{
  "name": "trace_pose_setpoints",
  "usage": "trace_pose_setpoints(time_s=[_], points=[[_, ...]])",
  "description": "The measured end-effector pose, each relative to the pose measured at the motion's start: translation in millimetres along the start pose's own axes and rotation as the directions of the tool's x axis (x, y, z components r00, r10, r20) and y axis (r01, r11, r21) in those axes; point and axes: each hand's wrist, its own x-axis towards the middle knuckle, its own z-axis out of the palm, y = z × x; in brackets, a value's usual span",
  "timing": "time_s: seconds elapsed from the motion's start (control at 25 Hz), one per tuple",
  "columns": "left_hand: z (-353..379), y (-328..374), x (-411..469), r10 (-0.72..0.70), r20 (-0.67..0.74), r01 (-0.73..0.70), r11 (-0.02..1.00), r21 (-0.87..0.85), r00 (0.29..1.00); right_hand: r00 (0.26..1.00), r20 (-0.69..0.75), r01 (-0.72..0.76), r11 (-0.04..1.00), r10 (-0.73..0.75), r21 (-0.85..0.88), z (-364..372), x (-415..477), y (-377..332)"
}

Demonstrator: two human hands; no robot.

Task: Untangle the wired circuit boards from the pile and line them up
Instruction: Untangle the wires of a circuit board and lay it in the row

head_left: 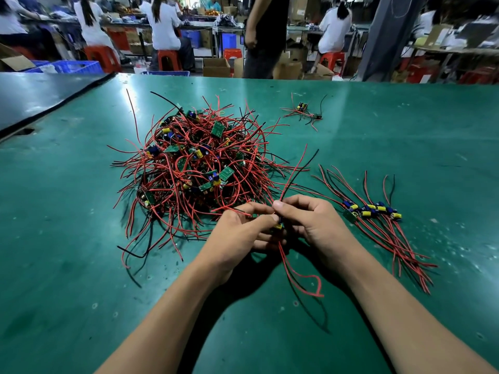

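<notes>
A big tangled pile (pixel 197 163) of small green circuit boards with red and black wires lies on the green table (pixel 67 238), ahead and left of my hands. My left hand (pixel 240 233) and my right hand (pixel 310 222) meet just below the pile's near edge, both pinched on one wired circuit board (pixel 278 227) whose yellow part shows between my fingers. Its red and black wires run up past my right thumb and trail down toward me. To the right, a row of untangled boards (pixel 375 210) lies side by side, wires fanned out.
Two more wired boards (pixel 305 112) lie apart at the far right of the table. A dark mat (pixel 40 98) covers the far left corner. Beyond the table edge a person stands, others sit on red stools, and cardboard boxes and blue crates stand on the floor.
</notes>
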Motion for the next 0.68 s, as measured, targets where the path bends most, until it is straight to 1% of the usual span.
trace_pose_setpoints(time_s=[0.12,0.24,0.52,0.68], points=[[0.1,-0.1,0.7,-0.009,-0.018,0.009,1.000,0.001,1.000,0.999,0.003,-0.050,0.998,0.050,0.023,-0.1,-0.5,-1.7],[-0.1,-0.2,-0.1,-0.006,-0.021,0.006,1.000,-0.014,1.000,0.998,-0.014,-0.061,0.998,0.061,0.016,-0.6,-0.6,-1.4],[0.9,-1.3,-2.5,-0.001,0.042,-0.005,0.987,0.158,0.999,0.999,0.015,-0.039,0.999,0.039,0.025,0.1,-3.2,-2.4],[3.4,-2.0,-2.9,0.025,0.022,-0.028,0.990,0.141,0.999,0.999,0.025,-0.048,0.999,0.047,0.024,0.3,-3.0,-1.7]])
